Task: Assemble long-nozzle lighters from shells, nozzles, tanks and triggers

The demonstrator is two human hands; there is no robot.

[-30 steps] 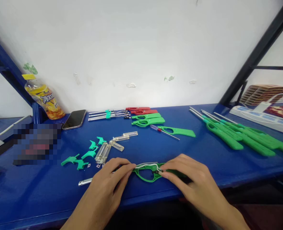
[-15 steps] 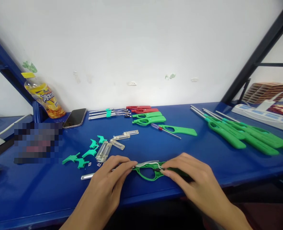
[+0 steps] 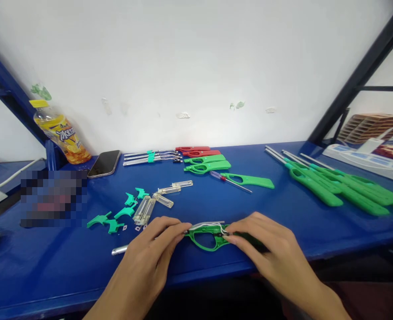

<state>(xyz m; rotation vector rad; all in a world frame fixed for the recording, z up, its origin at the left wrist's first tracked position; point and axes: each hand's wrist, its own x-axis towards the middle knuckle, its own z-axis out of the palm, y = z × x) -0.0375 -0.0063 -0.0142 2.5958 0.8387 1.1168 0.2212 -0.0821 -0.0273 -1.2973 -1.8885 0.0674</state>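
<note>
A green lighter handle shell (image 3: 205,247), its inner side facing up, lies near the table's front edge between my hands. My left hand (image 3: 149,253) is closed around a silver lighter tube (image 3: 119,250) where it meets the shell's left end; the tube's tip sticks out on the hand's far left. Thin white wires (image 3: 209,225) run along the top of the shell from the tube. The fingers of my right hand (image 3: 271,249) pinch a small black igniter (image 3: 220,235) at the wires' end, over the shell. This hand covers the shell's right part.
Teal triggers (image 3: 125,212) and clear fuel tanks (image 3: 144,210) lie left of centre. Behind are wired tubes (image 3: 151,158), red shells (image 3: 196,154), green shells (image 3: 208,166) and a screwdriver (image 3: 231,181). Assembled lighters (image 3: 329,180) lie right. A phone (image 3: 104,164) and drink bottle (image 3: 60,135) stand back left.
Both hands keep almost the same place and grip. The tube's free end has shifted very slightly, and the view has moved a little.
</note>
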